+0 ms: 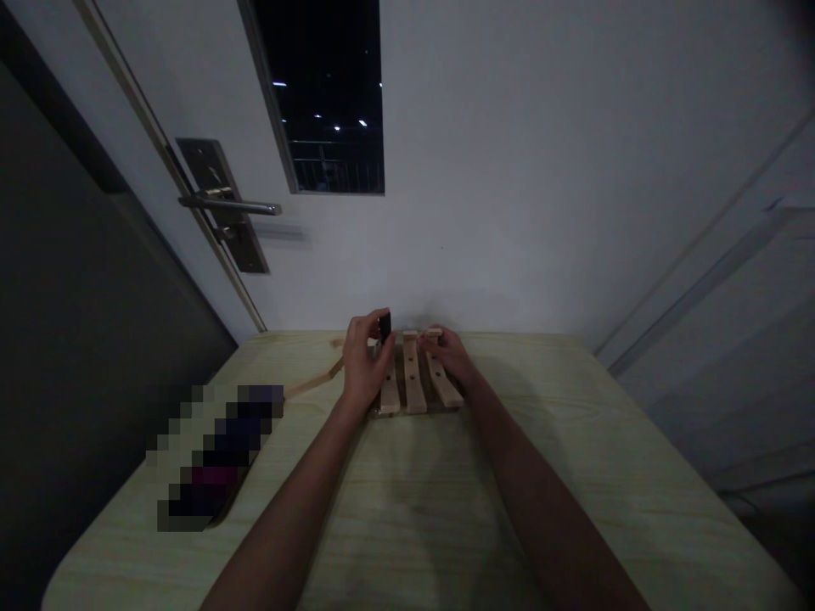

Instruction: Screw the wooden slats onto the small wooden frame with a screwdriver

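At the table's far edge, three pale wooden slats with dark holes lie side by side: a left slat (390, 395), a middle slat (413, 386) and a right slat (446, 386). They rest on a brownish see-through base (429, 409). My left hand (366, 356) is closed on a small upright black block (385, 326), like a domino, above the left slat's far end. Curled around the far end of the right slat is my right hand (449, 350), its fingertips against the wood. Small wooden end pieces show at the slats' far ends.
A jointed wooden strip (315, 382) lies left of my left hand. Nearer on the left, a blurred-out dark object (233, 441) sits on the pale wooden table (407, 509). Behind stands a white door (509, 170) with a metal handle (242, 205).
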The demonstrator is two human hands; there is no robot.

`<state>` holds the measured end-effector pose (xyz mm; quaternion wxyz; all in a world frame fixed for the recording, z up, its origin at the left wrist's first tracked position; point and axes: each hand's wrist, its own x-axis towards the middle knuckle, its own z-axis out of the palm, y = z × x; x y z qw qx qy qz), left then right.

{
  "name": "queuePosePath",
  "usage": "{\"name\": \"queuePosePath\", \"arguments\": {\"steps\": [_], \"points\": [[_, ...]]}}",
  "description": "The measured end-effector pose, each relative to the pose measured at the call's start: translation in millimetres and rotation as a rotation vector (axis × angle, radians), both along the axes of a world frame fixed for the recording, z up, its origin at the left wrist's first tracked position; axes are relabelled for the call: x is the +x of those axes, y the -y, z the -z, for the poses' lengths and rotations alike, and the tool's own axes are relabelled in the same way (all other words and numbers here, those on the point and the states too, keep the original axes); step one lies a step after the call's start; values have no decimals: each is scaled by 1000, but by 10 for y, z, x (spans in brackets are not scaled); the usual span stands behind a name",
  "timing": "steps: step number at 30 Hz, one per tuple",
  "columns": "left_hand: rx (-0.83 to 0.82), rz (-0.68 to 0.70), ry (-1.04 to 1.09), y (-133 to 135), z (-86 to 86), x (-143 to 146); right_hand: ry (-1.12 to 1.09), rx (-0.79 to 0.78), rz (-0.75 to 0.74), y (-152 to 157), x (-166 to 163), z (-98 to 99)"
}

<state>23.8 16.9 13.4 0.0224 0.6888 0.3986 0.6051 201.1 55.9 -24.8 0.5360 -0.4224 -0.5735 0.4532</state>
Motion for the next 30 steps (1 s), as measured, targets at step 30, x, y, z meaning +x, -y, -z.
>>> {"name": "queuePosePath", "arguments": {"steps": [30], "points": [[-25,76,49,1,45,10,-17,31,-41,-39,11,46]]}}
